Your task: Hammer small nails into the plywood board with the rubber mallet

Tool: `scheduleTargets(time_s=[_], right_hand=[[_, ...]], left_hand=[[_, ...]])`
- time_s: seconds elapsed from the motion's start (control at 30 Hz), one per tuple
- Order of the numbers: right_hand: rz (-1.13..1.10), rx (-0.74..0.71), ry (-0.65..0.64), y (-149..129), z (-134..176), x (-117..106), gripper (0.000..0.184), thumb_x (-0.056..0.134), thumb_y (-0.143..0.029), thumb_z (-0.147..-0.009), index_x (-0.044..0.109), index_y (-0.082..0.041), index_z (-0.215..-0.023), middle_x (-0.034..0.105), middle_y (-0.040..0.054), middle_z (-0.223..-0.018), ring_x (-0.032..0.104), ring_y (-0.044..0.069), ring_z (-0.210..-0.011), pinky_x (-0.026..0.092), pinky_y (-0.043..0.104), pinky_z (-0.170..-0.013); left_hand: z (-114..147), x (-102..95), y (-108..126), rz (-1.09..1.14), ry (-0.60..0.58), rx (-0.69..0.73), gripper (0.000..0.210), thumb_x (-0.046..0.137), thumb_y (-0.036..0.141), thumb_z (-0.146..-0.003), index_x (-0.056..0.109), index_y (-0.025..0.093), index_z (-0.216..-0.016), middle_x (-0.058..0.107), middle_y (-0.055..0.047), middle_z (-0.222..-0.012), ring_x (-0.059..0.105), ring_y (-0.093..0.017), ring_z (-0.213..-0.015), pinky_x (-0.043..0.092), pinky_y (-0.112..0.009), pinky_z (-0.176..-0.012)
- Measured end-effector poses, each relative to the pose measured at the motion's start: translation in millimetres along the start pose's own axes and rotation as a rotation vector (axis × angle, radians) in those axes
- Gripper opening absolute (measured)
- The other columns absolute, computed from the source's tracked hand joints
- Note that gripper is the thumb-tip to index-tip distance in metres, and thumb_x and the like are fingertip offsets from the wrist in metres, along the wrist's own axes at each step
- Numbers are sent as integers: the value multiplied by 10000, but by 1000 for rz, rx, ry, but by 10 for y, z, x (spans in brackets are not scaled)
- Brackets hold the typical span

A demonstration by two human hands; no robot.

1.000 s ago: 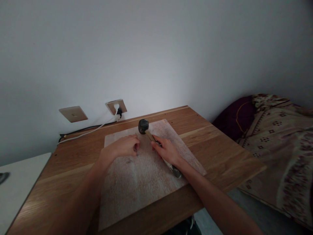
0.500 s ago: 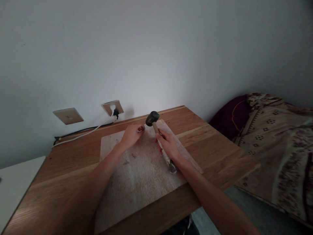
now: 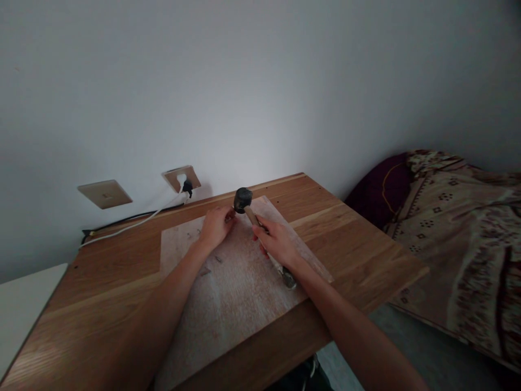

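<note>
My right hand [image 3: 275, 241] is wrapped round the pale wooden handle of a mallet [image 3: 243, 200] with a dark, blunt head. The mallet lies at a slant, head toward the wall and handle butt toward me. My left hand [image 3: 216, 226] rests low over the far part of a worn, whitish board [image 3: 240, 304], just left of the mallet head. Its thumb and fingers are pinched together; whatever is between them is too small or hidden to name. Several small thin pieces [image 3: 205, 271] lie on the board beside my left wrist and forearm.
The board lies on a wooden table [image 3: 358, 244] set against the wall. A white cable [image 3: 134, 226] and a black one run from the wall socket [image 3: 182, 178] along the table's back left. A patterned cloth [image 3: 439, 255] covers a bed at right. A white surface [image 3: 30, 304] stands at left.
The mallet head has moved left and tipped toward my left hand, with my right hand still on the handle. My left hand keeps its pinch. The whole view has shifted slightly.
</note>
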State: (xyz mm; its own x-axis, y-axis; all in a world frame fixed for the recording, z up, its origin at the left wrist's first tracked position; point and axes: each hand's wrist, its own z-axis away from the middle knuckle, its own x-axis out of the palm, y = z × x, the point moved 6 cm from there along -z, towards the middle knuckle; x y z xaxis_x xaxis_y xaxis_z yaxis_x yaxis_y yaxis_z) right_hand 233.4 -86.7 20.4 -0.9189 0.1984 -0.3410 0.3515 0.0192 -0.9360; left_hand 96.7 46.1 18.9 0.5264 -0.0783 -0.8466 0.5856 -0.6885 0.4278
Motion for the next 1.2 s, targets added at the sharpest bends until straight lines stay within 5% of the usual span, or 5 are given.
scheduleTargets(time_s=[0.37,0.57,0.7,0.87,1.2], right_hand=[[97,17,-64,-36,41,29,156,493,-265,-991,638,-220,-954,631,-32,-642,485,85,-347,351,208,-354],[182,-1,-40,-88,58,22,175,500,-236,-999,673,-219,-983,572,-38,-557,485,115,-382,340,232,-426],[192,-48,-43,-73,51,44,167,513,-246,-992,676,-224,-962,566,-29,-560,529,141,-465,353,236,-479],[120,-1,-71,1,42,75,162,502,-288,-978,636,-214,-924,633,-11,-673,526,118,-441,379,233,-444],[-81,52,54,5,-14,-77,197,486,-370,-942,564,-208,-863,640,-14,-722,462,76,-381,370,199,-350]], left_hand=[[20,29,-2,79,-9,-67,488,703,104,-829,518,188,-1273,787,-95,-1009,756,-278,-948,567,-387,-860],[-5,-343,5,-103,75,2,363,728,232,-828,612,169,-1166,685,-139,-1187,658,-325,-1144,505,-475,-1010],[164,-535,76,-34,-186,162,278,633,171,-847,675,220,-1118,708,-65,-1118,691,-243,-1010,530,-368,-930],[700,-470,329,-163,-483,359,278,652,69,-825,722,253,-1023,751,-40,-1112,700,-250,-1064,507,-359,-970],[1040,-358,427,-340,-455,541,299,480,51,-966,704,211,-1084,738,-56,-1016,699,-231,-1003,527,-359,-918]])
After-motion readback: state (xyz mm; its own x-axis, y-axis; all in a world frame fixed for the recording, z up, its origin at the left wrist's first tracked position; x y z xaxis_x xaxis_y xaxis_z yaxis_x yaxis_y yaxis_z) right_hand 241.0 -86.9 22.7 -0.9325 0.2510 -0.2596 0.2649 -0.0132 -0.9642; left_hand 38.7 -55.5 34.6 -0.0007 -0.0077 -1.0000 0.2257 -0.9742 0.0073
